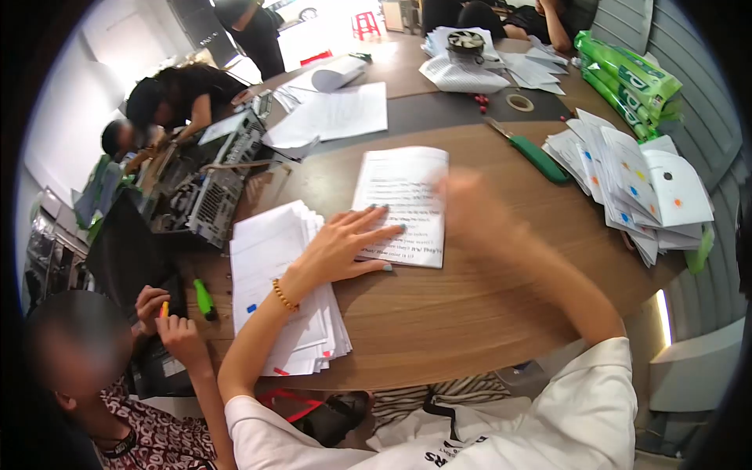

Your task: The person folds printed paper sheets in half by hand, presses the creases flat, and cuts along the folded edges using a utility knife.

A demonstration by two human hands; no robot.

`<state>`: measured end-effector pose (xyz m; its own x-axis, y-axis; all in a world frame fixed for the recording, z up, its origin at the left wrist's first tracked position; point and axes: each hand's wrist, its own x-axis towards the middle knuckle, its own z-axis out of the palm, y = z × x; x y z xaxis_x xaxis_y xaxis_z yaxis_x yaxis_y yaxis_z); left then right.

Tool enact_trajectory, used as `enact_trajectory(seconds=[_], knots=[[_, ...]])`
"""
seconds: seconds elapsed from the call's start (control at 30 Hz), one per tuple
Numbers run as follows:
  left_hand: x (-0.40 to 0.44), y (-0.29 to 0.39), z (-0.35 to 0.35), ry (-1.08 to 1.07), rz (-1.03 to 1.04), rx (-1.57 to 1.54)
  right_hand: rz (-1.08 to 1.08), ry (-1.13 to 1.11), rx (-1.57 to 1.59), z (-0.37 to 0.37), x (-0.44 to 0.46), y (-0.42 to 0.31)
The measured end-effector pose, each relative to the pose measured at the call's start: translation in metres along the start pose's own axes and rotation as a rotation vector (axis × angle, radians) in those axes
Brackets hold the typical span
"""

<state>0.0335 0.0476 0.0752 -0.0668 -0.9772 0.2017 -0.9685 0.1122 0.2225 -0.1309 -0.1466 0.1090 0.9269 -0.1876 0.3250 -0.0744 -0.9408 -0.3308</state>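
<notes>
A folded printed sheet or thin booklet [401, 176] lies on the brown table in front of me. My left hand [341, 244] rests flat on its lower left part, fingers spread, with a beaded bracelet at the wrist. At its right edge is my right hand [468, 200], smeared by motion, so its fingers cannot be made out. Left of the booklet sits a stack of papers [270, 258], partly under my left forearm. A green-handled knife or cutter [540, 159] lies beyond my right hand.
Piled folded papers with coloured dots [627, 176] stand at the right, below green packs [630, 74]. A tape roll [518, 103] and a small fan [465, 43] lie farther back. At left are an opened computer case [215, 200], a green screwdriver [205, 299] and a seated person.
</notes>
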Motion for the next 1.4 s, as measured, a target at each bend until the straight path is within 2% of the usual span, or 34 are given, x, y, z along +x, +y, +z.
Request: enact_trajectory(seconds=[0.03, 0.07, 0.1, 0.17, 0.27, 0.33, 0.37, 0.43, 0.47, 0.53, 0.6, 0.8, 1.17, 1.23, 1.4], knots=[[0.002, 0.018, -0.013, -0.059, -0.07, 0.03, 0.203, 0.151, 0.032, -0.009, 0.006, 0.04], [0.005, 0.03, -0.024, -0.114, -0.137, 0.07, 0.24, 0.273, -0.384, 0.0, 0.005, 0.085], [0.005, 0.034, -0.026, -0.123, -0.149, 0.068, 0.217, 0.346, -0.673, 0.007, -0.003, 0.128], [0.013, 0.032, -0.024, -0.139, -0.17, 0.09, 0.362, 0.243, -0.67, 0.009, -0.012, 0.171], [0.03, 0.038, -0.028, -0.168, -0.192, 0.146, 0.273, 0.239, -0.669, 0.001, -0.018, 0.185], [0.046, 0.047, -0.02, 0.006, -0.227, 0.029, 0.255, 0.252, -0.577, -0.004, -0.026, 0.164], [0.049, 0.051, -0.008, 0.002, -0.235, 0.022, 0.2, 0.323, -0.474, -0.004, -0.033, 0.152], [0.057, 0.045, 0.017, 0.014, -0.126, 0.25, 0.128, 0.407, -0.271, -0.014, -0.052, 0.12], [0.055, 0.042, 0.023, 0.006, -0.124, 0.249, 0.117, 0.402, -0.169, -0.022, -0.07, 0.098], [0.048, 0.036, 0.034, -0.071, -0.173, 0.106, 0.056, 0.252, -0.054, -0.043, -0.106, 0.062], [0.043, 0.035, 0.035, -0.046, -0.144, 0.093, 0.051, 0.18, 0.028, -0.051, -0.138, 0.036], [0.043, 0.033, 0.038, 0.004, -0.174, 0.05, 0.071, 0.136, 0.02, -0.05, -0.176, 0.003], [0.042, 0.032, 0.039, 0.024, -0.17, 0.062, 0.055, 0.128, -0.014, -0.035, -0.162, 0.0], [0.043, 0.033, 0.04, 0.068, -0.116, 0.109, 0.078, 0.139, -0.028, -0.034, -0.161, 0.0], [0.041, 0.034, 0.041, 0.095, -0.14, 0.161, 0.138, 0.093, -0.041, -0.036, -0.163, -0.003]])
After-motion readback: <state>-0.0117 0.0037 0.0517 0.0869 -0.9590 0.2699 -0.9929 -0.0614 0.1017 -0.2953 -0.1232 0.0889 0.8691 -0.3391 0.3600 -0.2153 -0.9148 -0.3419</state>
